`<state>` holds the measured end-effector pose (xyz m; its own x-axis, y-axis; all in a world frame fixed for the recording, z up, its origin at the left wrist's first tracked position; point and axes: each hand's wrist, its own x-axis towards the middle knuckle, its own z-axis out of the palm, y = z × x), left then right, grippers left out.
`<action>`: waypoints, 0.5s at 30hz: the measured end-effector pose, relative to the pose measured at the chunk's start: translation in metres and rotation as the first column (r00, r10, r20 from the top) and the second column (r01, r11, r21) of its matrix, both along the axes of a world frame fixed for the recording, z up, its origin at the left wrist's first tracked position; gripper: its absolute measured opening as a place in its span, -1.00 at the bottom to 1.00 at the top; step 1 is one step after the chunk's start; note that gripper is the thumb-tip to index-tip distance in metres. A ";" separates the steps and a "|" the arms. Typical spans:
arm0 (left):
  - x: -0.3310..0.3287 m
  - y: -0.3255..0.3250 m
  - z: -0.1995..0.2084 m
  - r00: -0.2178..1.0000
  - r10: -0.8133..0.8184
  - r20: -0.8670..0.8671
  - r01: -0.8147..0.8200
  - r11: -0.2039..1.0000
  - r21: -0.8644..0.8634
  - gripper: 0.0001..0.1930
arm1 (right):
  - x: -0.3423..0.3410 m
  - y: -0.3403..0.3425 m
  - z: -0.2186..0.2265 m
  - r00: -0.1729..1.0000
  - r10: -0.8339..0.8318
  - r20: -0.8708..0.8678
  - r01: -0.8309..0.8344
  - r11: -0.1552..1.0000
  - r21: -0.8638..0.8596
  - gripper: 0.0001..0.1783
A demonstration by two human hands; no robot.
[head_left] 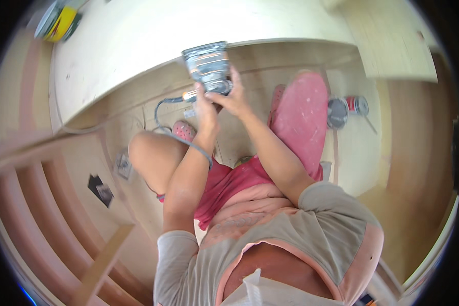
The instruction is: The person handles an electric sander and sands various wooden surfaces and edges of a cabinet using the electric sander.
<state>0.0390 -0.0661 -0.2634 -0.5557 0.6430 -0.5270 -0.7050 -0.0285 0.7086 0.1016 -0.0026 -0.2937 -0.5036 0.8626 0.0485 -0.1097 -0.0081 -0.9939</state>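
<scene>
From my end: left hand [206,109] and right hand [234,99] both have fingers wrapped round the near end of the sander [207,64], wide end pointing away from the body. Cord [172,100] leaves the sander's left side, loops back over the left forearm. White board [204,20] lies just beyond the sander; I can't tell if they touch. Red can [357,105] well right of the sander, yellow can [62,23] far left beyond it.

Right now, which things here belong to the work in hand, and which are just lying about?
In use:
- power tool, held by left hand and right hand
- its cord

Apparently just lying about:
- yellow-banded can
- red-and-grey can
- dark scraps
</scene>
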 end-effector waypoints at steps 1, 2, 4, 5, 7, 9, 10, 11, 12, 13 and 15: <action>-0.002 -0.004 0.003 0.999 -0.030 -0.039 0.030 0.999 -0.014 -0.35 | -0.001 0.001 -0.001 0.987 -0.034 0.159 0.016 0.994 0.109 0.25; 0.000 -0.004 0.005 0.997 -0.067 -0.042 0.067 0.998 -0.014 -0.35 | 0.002 0.003 0.003 0.985 -0.070 0.156 0.054 0.993 0.109 0.25; -0.006 -0.008 0.016 0.990 -0.137 -0.008 0.136 0.987 -0.085 -0.32 | 0.000 -0.002 0.018 0.991 -0.080 0.105 0.078 0.997 0.021 0.13; -0.010 -0.011 0.017 0.984 -0.179 0.002 0.179 0.982 -0.055 -0.30 | -0.002 -0.004 0.025 0.993 -0.117 0.029 0.119 0.990 -0.070 0.08; -0.018 -0.022 0.021 0.943 -0.328 -0.046 0.327 0.944 -0.033 -0.28 | -0.001 -0.008 0.031 0.978 -0.205 0.035 0.207 0.976 -0.069 0.11; -0.019 -0.038 0.035 0.882 -0.457 -0.117 0.450 0.890 -0.078 -0.28 | 0.000 -0.017 0.028 0.943 -0.331 -0.042 0.326 0.940 -0.100 0.06; -0.032 -0.049 0.037 0.872 -0.471 -0.132 0.468 0.882 -0.058 -0.28 | -0.003 -0.025 0.037 0.936 -0.349 -0.054 0.344 0.936 -0.079 0.06; -0.050 -0.060 0.039 0.658 -0.657 -0.369 0.655 0.740 -0.150 -0.30 | -0.007 -0.033 0.053 0.909 -0.401 -0.115 0.389 0.914 -0.118 0.01; -0.067 -0.072 0.042 0.356 -0.753 -0.553 0.762 0.576 -0.295 -0.31 | -0.012 -0.042 0.066 0.877 -0.447 -0.177 0.422 0.892 -0.160 -0.04; -0.070 -0.083 0.059 0.303 -0.727 -0.616 0.784 0.557 -0.272 -0.31 | -0.011 -0.041 0.066 0.814 -0.515 -0.270 0.486 0.857 -0.170 -0.11; -0.098 -0.124 0.065 0.141 -0.683 -0.717 0.774 0.528 -0.351 -0.30 | -0.013 -0.055 0.078 0.756 -0.533 -0.381 0.479 0.846 -0.233 -0.14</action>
<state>-0.0592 -0.1897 -0.1979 0.0938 0.9850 -0.1448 0.3161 0.1085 0.9425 0.0890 -0.0571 -0.2158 0.0545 0.9979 0.0341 -0.5306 0.0579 -0.8456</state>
